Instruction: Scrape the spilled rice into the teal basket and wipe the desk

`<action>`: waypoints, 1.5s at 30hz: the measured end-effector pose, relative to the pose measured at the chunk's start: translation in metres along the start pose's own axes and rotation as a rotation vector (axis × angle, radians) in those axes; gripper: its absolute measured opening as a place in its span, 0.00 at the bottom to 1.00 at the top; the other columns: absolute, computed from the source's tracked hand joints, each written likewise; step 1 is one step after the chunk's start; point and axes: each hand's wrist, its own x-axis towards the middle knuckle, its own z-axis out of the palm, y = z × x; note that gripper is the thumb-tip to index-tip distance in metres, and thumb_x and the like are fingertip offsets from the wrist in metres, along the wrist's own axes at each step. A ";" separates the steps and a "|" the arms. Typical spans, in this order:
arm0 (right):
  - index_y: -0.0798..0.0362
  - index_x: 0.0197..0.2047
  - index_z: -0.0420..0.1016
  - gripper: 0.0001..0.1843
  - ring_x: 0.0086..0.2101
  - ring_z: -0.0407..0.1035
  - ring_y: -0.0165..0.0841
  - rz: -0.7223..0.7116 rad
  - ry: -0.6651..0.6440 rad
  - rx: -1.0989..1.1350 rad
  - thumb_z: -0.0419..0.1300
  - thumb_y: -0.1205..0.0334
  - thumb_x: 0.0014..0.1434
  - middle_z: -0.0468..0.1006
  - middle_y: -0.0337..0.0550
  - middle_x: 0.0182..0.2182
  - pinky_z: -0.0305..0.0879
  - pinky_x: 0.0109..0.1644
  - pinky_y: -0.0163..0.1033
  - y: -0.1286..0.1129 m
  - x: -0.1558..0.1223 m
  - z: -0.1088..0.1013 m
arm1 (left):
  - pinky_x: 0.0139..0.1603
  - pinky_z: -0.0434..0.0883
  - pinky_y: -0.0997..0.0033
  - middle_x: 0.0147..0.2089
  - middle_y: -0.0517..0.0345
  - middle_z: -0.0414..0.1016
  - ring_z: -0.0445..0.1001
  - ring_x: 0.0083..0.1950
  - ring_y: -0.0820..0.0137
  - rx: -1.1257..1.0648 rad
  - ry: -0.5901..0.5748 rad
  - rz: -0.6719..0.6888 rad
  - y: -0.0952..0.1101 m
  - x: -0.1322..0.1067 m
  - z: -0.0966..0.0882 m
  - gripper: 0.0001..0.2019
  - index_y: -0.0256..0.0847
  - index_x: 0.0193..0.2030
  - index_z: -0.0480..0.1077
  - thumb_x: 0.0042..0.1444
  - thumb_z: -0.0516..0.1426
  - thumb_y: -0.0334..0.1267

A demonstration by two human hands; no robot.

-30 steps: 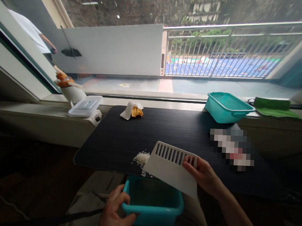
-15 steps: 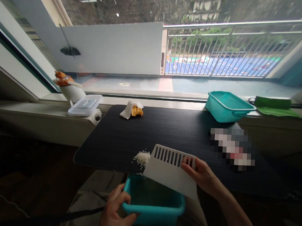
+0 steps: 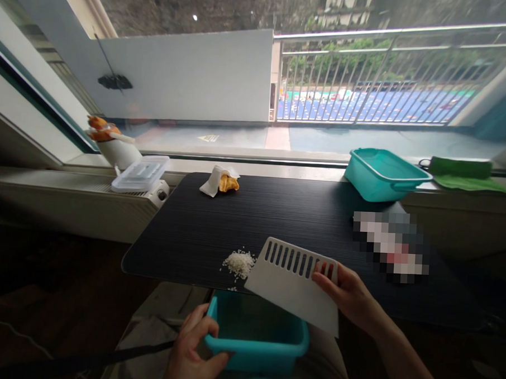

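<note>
My left hand grips the left wall of a turquoise plastic bin, which sits just below the front edge of the black table. In my right hand is a flat white plastic scraper with a row of slots along its upper side; my fingers wrap round its right end. The scraper is tilted above the table edge and partly covers the bin's opening. Just left of its corner lies a small heap of white rice grains, with a few loose grains near the table edge.
A crumpled white and yellow cloth lies at the table's back. Another turquoise bin stands at the back right beside a green cloth. On the radiator at left rests a clear plastic lid. A blurred-out item occupies the right side.
The scraper in my right hand has shifted slightly right, away from the rice heap, showing more of it. My left hand keeps its hold on the bin.
</note>
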 end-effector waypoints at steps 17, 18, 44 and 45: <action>0.53 0.35 0.73 0.13 0.28 0.70 0.33 -0.065 -0.026 -0.069 0.58 0.51 0.58 0.78 0.40 0.28 0.67 0.29 0.35 -0.024 0.014 0.024 | 0.45 0.74 0.67 0.46 0.54 0.75 0.76 0.47 0.61 0.079 0.088 0.058 -0.011 0.001 -0.007 0.05 0.42 0.23 0.67 0.40 0.60 0.31; 0.53 0.34 0.73 0.13 0.28 0.70 0.33 -0.066 -0.053 -0.080 0.59 0.51 0.58 0.77 0.40 0.28 0.67 0.28 0.35 -0.023 0.013 0.022 | 0.46 0.74 0.67 0.46 0.54 0.75 0.76 0.48 0.60 0.076 0.084 0.054 -0.011 0.001 -0.007 0.05 0.42 0.23 0.67 0.40 0.60 0.31; 0.51 0.35 0.73 0.23 0.28 0.73 0.36 0.058 0.108 0.022 0.62 0.38 0.53 0.79 0.41 0.29 0.71 0.30 0.38 0.010 0.001 -0.022 | 0.46 0.74 0.67 0.46 0.54 0.75 0.76 0.48 0.60 0.009 0.023 0.038 0.009 0.002 -0.001 0.07 0.42 0.23 0.65 0.41 0.61 0.30; 0.52 0.36 0.74 0.24 0.28 0.73 0.37 0.063 0.080 0.030 0.62 0.38 0.53 0.79 0.42 0.29 0.71 0.30 0.38 0.008 0.000 -0.021 | 0.46 0.74 0.68 0.46 0.54 0.74 0.76 0.48 0.61 0.006 0.025 0.037 0.008 0.001 -0.001 0.07 0.42 0.23 0.65 0.41 0.60 0.30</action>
